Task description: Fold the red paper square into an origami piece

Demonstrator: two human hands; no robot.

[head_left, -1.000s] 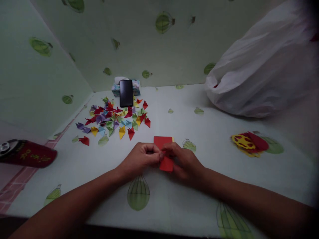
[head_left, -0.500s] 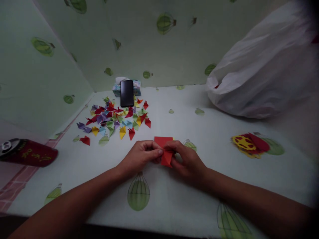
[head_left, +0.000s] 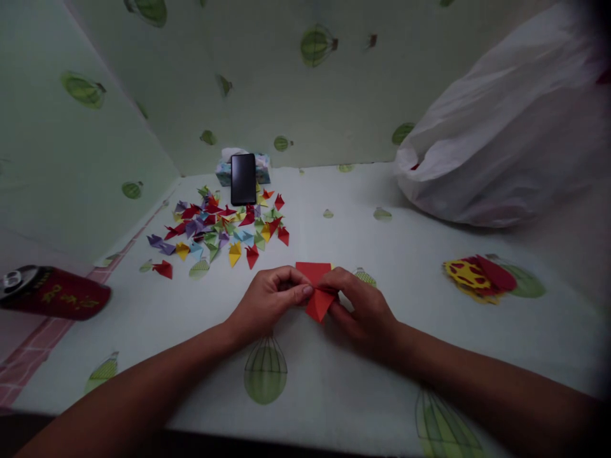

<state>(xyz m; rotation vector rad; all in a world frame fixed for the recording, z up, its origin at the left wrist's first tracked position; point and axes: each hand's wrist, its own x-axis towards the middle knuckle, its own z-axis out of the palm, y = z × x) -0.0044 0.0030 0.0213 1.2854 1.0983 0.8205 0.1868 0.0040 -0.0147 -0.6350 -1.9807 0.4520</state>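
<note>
A small folded piece of red origami paper [head_left: 319, 308] is pinched between my two hands, with its pointed lower part hanging toward me. My left hand [head_left: 270, 300] closes thumb and fingers on its left side. On the right, my right hand [head_left: 365, 313] grips the other side, fingers bent and partly hidden behind the paper. Just past my fingertips lies flat red paper [head_left: 310, 270], a thin yellow edge showing at its right. Folded paper cranes [head_left: 214, 224] in many colours are spread beyond my left hand.
A dark phone [head_left: 243, 179] leans against a tissue box [head_left: 262, 168] at the back. The red can [head_left: 57, 294] is at the far left. At right are yellow and red paper cutouts [head_left: 470, 275] and a big white plastic bag [head_left: 482, 146]. The patterned tablecloth [head_left: 205, 394] covers the table.
The lower part of the held red paper has turned slightly and now tapers to a point. My right fingers have shifted a little; both hands keep their place.
</note>
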